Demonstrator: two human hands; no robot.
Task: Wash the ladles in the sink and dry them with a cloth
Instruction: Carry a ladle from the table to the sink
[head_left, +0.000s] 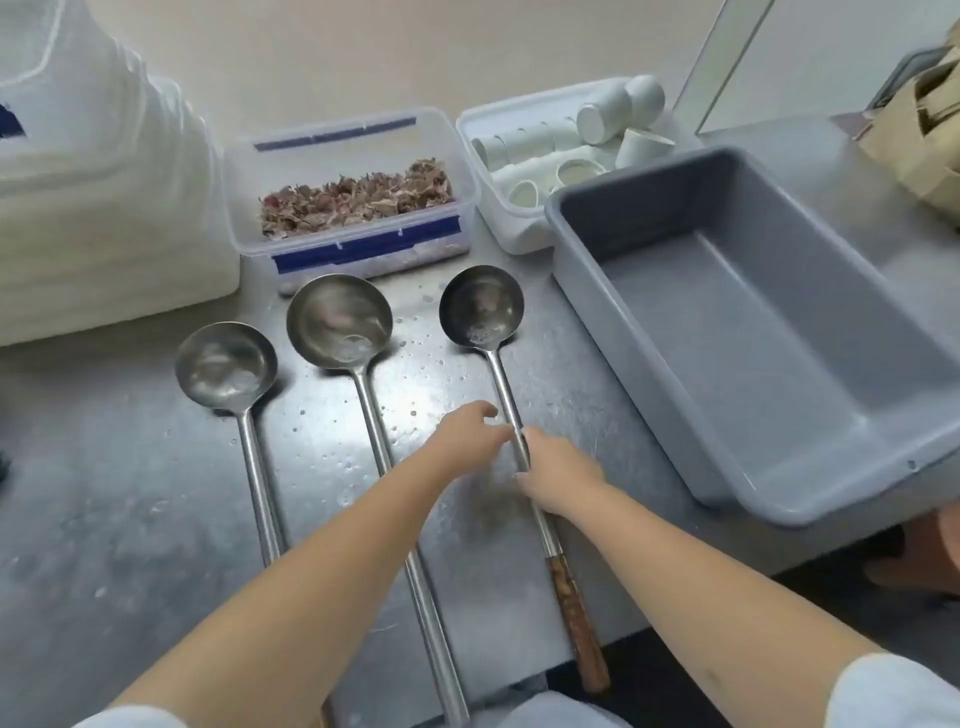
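Three wet steel ladles lie side by side on the steel counter (130, 519), bowls pointing away from me. The left ladle (226, 366) and the middle ladle (338, 322) have all-steel handles. The right ladle (480, 306) has a wooden grip at its near end. Both my hands meet at the steel shaft of the right ladle. My right hand (558, 473) holds the shaft from the right, thumb and fingertips on it. My left hand (470, 431) reaches in from the left, its loosely curled fingertips touching the shaft. No sink or cloth is in view.
An empty grey plastic tub (571, 249) stands at the right, overhanging the counter edge. Behind the ladles are a clear lidded box of dried flakes (348, 197) and a white tray of paper cups (550, 150). A large white container (104, 208) fills the back left.
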